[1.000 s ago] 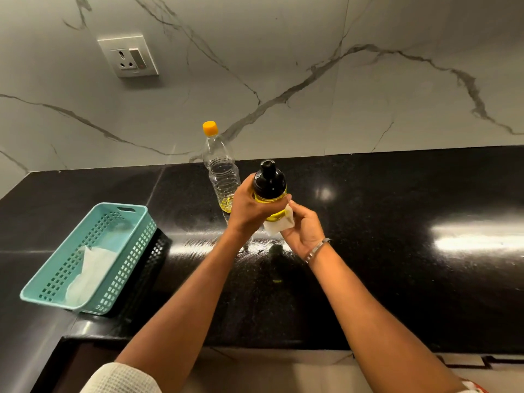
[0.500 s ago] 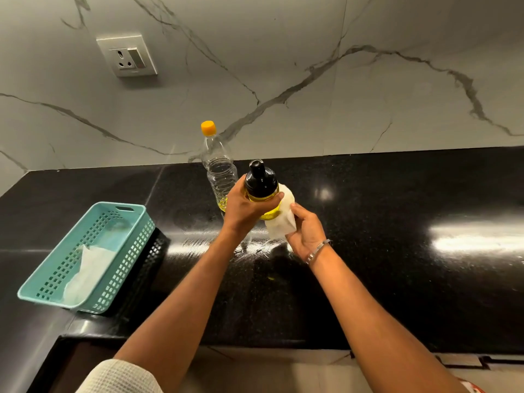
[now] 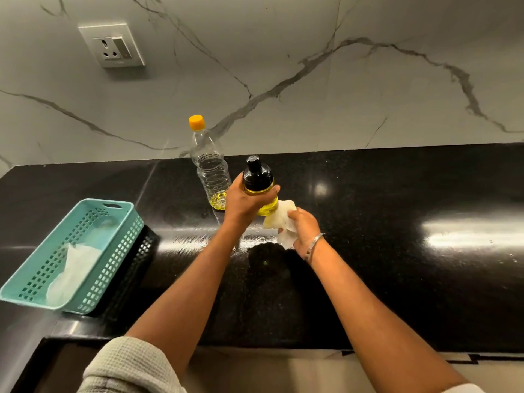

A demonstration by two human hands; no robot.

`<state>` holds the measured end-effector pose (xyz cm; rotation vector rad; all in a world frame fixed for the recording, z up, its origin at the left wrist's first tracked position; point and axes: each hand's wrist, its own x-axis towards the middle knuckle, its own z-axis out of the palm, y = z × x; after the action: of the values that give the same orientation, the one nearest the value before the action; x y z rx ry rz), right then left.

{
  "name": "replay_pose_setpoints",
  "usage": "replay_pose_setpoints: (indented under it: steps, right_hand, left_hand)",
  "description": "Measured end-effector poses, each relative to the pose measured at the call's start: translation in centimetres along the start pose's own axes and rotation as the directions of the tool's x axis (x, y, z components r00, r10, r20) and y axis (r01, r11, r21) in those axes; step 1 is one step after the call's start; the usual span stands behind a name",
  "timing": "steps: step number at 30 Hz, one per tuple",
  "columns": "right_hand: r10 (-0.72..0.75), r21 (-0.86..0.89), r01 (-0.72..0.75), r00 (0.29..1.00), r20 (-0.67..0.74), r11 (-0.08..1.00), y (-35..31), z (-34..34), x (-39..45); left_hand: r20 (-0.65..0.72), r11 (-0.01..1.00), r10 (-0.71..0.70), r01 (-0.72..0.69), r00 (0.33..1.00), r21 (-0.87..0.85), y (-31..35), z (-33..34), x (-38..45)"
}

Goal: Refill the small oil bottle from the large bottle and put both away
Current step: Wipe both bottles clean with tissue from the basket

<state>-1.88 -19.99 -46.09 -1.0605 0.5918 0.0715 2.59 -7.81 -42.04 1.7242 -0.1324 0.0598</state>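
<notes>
The small oil bottle [image 3: 259,182], with a black pump cap and yellow oil inside, is held above the black counter by my left hand [image 3: 243,202], whose fingers wrap its body. My right hand [image 3: 303,228] grips a crumpled white tissue [image 3: 279,222] against the bottle's lower side. Behind them the large clear bottle [image 3: 209,168] stands upright near the wall, orange cap on, with a little yellow oil at its bottom.
A teal plastic basket [image 3: 119,211] holding a white tissue sits at the left on top of a black basket [image 3: 141,256]. A wall socket [image 3: 112,45] is on the marble backsplash. The counter's front edge [image 3: 283,346] runs below my arms.
The tissue in my right hand has slid from the bottle's side down to its lower part. The small bottle has shifted slightly left in my left hand.
</notes>
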Motion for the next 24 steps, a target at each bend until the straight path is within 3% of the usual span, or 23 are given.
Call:
replay_pose_setpoints:
  steps: [11,24]
  right_hand:
    - [-0.073,0.141,0.118,0.954,-0.292,0.983,-1.1,-2.3,1.4]
    - [-0.082,-0.017,0.081,0.946,-0.314,0.997,0.1,-3.3,1.9]
  left_hand:
    - [-0.106,0.995,-0.096,0.099,0.99,0.016,-4.2,2.7,2.7]
    - [-0.115,0.982,-0.148,0.16,0.982,0.099,-7.7,3.1,6.3]
